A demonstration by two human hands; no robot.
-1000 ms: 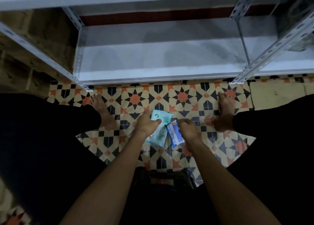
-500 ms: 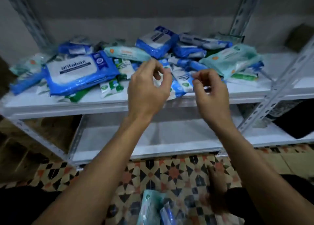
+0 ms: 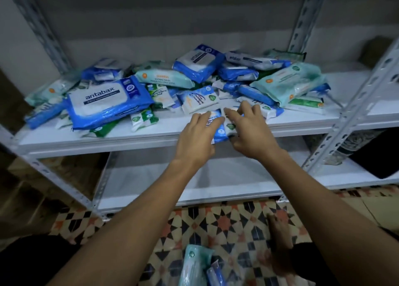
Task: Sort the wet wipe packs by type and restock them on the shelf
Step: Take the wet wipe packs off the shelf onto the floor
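Observation:
A mixed heap of wet wipe packs covers the white middle shelf (image 3: 129, 137): a big blue antabax pack (image 3: 103, 100) at left, a pale teal pack (image 3: 164, 78) behind it, another teal pack (image 3: 289, 82) at right. At the front edge lie a small blue pack (image 3: 218, 127) and a small white-and-green pack (image 3: 229, 124). My left hand (image 3: 197, 135) rests its spread fingers on the blue one. My right hand (image 3: 248, 130) touches the white-and-green one, fingers apart. A teal pack (image 3: 194, 264) and a small blue pack (image 3: 216, 275) lie on the tiled floor below.
The bare lower shelf (image 3: 216, 177) sits under my arms. Slotted metal uprights (image 3: 356, 104) stand at right and left. A dark object (image 3: 380, 156) sits on the neighbouring lower shelf. My right foot (image 3: 280, 244) is on the patterned tiles. Cardboard boxes (image 3: 19, 199) stand at left.
The two packs I held over the floor now lie there. My view lifted to the middle shelf, and both empty hands moved forward and down onto the small packs at its front edge.

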